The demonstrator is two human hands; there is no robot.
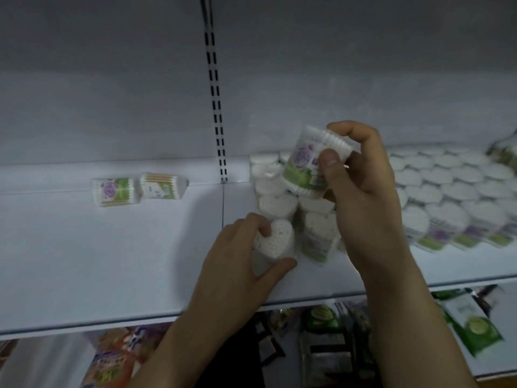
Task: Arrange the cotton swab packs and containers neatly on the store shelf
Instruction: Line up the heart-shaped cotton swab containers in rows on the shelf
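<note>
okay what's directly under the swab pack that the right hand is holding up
The right hand holds the rose-label pack in the air. Below it stand round white swab containers on the shelf. The pack and hand cover some of them, so their count is unclear.
</note>
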